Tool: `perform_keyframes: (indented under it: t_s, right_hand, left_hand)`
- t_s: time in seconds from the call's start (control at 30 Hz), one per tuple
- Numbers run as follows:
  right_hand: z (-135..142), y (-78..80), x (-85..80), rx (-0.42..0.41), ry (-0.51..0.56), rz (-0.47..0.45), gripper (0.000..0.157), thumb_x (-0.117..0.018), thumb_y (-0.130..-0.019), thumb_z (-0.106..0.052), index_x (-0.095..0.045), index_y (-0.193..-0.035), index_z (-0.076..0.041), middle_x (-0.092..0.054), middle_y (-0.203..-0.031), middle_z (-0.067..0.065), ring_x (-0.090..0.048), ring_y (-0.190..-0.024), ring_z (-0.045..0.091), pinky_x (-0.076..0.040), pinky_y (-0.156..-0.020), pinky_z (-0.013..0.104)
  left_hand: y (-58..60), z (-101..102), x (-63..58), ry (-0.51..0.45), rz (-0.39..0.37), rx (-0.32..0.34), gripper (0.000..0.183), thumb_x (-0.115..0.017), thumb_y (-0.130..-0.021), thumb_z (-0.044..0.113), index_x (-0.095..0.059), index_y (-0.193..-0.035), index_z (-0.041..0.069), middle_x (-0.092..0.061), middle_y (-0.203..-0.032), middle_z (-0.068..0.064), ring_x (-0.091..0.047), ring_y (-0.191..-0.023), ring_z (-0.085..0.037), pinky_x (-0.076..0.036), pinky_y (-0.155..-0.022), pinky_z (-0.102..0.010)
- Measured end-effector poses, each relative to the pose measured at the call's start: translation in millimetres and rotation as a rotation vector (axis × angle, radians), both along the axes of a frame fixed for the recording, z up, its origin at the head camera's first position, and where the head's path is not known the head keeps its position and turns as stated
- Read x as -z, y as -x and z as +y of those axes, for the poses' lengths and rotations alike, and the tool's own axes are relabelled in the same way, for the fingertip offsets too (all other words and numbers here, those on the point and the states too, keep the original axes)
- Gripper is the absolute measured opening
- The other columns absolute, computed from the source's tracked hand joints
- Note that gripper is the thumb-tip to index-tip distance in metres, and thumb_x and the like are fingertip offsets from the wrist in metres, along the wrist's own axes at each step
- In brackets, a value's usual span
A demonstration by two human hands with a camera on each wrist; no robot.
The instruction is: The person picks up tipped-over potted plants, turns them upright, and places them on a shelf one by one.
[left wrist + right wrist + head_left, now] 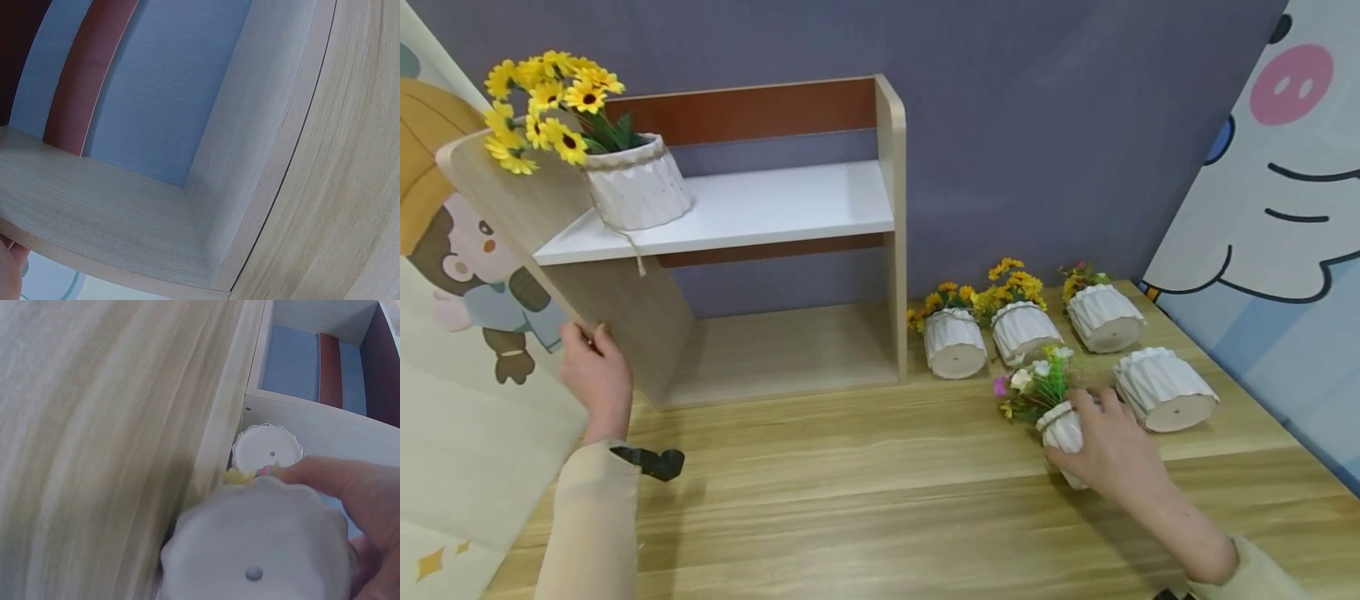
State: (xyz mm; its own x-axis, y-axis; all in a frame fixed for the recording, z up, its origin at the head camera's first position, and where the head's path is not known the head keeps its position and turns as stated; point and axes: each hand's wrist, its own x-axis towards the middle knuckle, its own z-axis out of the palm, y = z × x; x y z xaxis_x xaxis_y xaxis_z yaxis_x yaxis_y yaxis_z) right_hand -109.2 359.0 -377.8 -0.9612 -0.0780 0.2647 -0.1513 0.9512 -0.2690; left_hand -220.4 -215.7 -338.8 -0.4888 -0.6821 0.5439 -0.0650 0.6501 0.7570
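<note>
My left hand grips the front edge of the left side panel of a small wooden desk shelf. At the left wrist view's lower left corner, a bit of that hand's fingers shows by the panel. My right hand holds a white ribbed flower pot with white, purple and yellow artificial flowers. This pot is tilted, flowers toward the shelf, and its holed base fills the lower right wrist view. Close by on its side lies another white pot; its flowers are mostly hidden.
A pot with yellow daisies stands on the shelf's white board, left end. Lying along the wall right of the shelf are a pot with orange flowers, one with yellow flowers and one with reddish flowers. Wood-grain tabletop extends in front.
</note>
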Motion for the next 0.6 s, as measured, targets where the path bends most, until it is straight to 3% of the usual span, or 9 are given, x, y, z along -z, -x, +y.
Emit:
perform_keyframes:
  t_s: [0.27, 0.6]
  right_hand:
    - [-3.6, 1.0, 4.2, -0.072, 0.063, 0.103, 0.074, -0.079, -0.061, -0.031, -0.047, -0.118, 0.003, -0.044, -0.119, 0.030, -0.048, -0.098, 0.046, -0.042, -0.076, 0.059]
    - [1.6, -0.4, 13.5, -0.120, 0.120, 0.219, 0.071, -0.081, -0.057, -0.029, -0.050, -0.114, 0.001, -0.046, -0.116, 0.026, -0.050, -0.097, 0.041, -0.043, -0.075, 0.056]
  left_hand:
    - [-0.5, 1.5, -0.6, 0.009, 0.009, 0.005, 0.036, -0.038, -0.095, 0.035, -0.047, -0.108, 0.002, -0.059, -0.104, -0.025, -0.056, -0.098, -0.040, -0.040, -0.080, -0.049]
    - [-0.1, -0.5, -1.1, -0.011, -0.013, 0.009, 0.039, -0.037, -0.095, 0.036, -0.046, -0.113, 0.003, -0.059, -0.112, -0.023, -0.057, -0.104, -0.036, -0.042, -0.083, -0.049]
